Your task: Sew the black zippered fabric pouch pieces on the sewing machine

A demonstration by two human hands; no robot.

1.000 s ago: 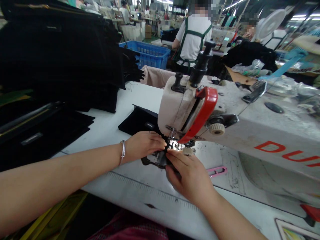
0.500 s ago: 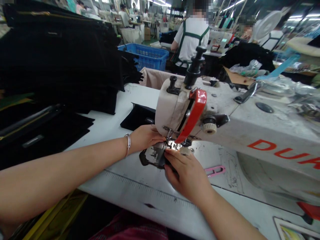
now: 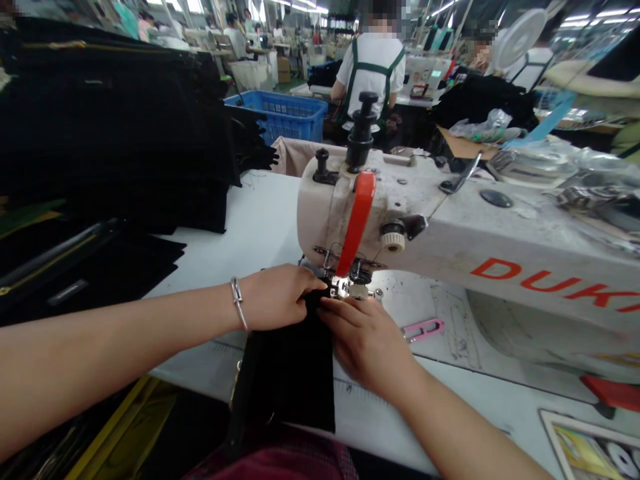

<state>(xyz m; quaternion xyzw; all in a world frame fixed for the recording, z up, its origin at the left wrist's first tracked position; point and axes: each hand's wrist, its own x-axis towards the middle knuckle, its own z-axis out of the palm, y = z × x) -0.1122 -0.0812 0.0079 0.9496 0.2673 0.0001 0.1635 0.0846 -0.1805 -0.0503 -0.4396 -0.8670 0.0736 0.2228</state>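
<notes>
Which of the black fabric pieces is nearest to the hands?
The black piece at the left hand and right hand, stretching toward the camera; the others lie in piles farther off.

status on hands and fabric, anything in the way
Left hand and right hand on black fabric, beside presser foot. Fabric reaching front edge of table. No evident obstruction; pink snips lie apart, right.

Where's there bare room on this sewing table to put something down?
Bare tabletop shows between the tall black stack and the sewing machine, and between the right forearm and the pale-framed panel. It's crowded near the presser foot, where the left hand and right hand touch black fabric, and far left, where flat black pieces lie.
</notes>
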